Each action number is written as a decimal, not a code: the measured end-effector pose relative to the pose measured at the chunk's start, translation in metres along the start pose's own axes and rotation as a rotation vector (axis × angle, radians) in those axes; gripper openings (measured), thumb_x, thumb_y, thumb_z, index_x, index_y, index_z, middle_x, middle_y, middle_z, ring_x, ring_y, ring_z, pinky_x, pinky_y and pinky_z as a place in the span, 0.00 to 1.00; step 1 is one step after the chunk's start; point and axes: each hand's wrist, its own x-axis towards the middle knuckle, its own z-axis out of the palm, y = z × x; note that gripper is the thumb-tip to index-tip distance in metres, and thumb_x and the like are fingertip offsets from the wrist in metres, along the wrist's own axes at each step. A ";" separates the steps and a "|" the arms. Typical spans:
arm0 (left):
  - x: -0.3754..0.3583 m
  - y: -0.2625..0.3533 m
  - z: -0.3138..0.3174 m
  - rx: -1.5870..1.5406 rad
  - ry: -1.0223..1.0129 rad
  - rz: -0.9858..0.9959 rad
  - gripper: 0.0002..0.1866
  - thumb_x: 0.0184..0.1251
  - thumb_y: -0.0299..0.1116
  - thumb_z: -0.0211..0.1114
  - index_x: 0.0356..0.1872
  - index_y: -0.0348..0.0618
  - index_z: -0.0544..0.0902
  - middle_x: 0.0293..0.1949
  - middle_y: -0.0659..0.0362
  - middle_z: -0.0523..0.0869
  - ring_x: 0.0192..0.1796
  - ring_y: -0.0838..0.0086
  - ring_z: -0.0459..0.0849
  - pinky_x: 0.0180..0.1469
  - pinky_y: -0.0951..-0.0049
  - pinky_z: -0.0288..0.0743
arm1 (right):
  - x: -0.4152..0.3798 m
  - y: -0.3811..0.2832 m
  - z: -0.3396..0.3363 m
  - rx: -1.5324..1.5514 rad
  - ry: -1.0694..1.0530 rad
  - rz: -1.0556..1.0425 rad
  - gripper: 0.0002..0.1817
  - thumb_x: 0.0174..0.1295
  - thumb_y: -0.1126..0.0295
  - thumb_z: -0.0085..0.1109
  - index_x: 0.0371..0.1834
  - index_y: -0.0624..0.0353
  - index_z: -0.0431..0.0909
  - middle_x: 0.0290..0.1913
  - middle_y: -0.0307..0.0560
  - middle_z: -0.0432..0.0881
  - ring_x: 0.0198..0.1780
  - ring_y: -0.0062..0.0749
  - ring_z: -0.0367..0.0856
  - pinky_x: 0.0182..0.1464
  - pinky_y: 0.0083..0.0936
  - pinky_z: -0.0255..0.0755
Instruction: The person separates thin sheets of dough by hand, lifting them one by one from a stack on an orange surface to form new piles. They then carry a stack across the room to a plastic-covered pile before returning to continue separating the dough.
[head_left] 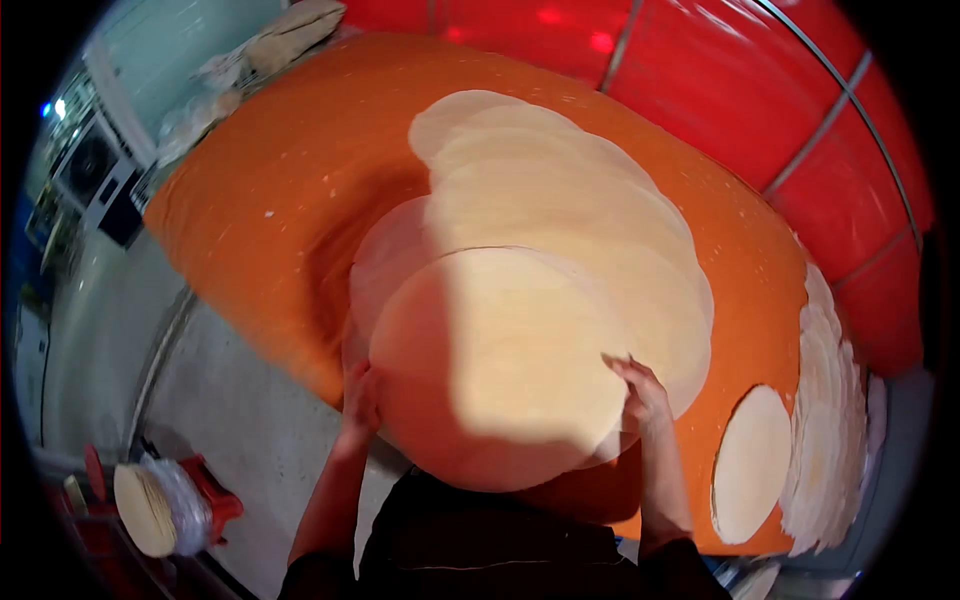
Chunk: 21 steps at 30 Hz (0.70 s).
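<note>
A large, thin, round flatbread (pixel 530 345) lies in front of me, pale where light falls on it and reddish on its shaded left side. My left hand (pixel 362 402) grips its left edge, with the fingers partly hidden. At the opposite edge, my right hand (pixel 645 392) pinches the rim, thumb side on top and other fingers mostly out of sight. Beneath and behind it, several overlapping flatbreads (pixel 570 190) spread in a curved row over the orange cloth (pixel 270 230).
To the right lie a single smaller-looking flatbread (pixel 752 465) and a ragged stack of flatbreads (pixel 825 430). Red panels (pixel 730 90) border the far side. On the lower left, a red stool (pixel 212 497) bears round pale sheets in plastic (pixel 178 505). Bundled cloth (pixel 295 38) sits at the back left.
</note>
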 end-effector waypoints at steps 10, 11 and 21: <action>0.038 -0.056 -0.007 0.098 -0.108 -0.422 0.23 0.57 0.28 0.53 0.56 0.41 0.67 0.50 0.58 0.74 0.47 0.70 0.75 0.46 0.71 0.72 | 0.051 0.019 -0.017 -0.037 0.262 -0.185 0.52 0.40 0.76 0.71 0.61 0.80 0.40 0.38 0.50 0.80 0.50 0.30 0.74 0.65 0.24 0.50; 0.029 -0.054 -0.015 -0.077 -0.178 -0.424 0.24 0.56 0.26 0.54 0.57 0.41 0.66 0.51 0.58 0.73 0.49 0.69 0.74 0.48 0.70 0.71 | 0.048 0.017 -0.010 -0.055 0.294 -0.187 0.55 0.39 0.76 0.71 0.62 0.80 0.36 0.37 0.50 0.80 0.50 0.30 0.74 0.65 0.24 0.50; -0.030 0.000 -0.003 -0.602 0.110 -0.489 0.29 0.55 0.20 0.54 0.61 0.40 0.61 0.57 0.55 0.69 0.59 0.66 0.67 0.59 0.66 0.64 | 0.011 0.030 -0.019 -0.077 0.087 -0.003 0.35 0.42 0.80 0.67 0.56 0.72 0.61 0.36 0.49 0.80 0.46 0.33 0.77 0.59 0.33 0.63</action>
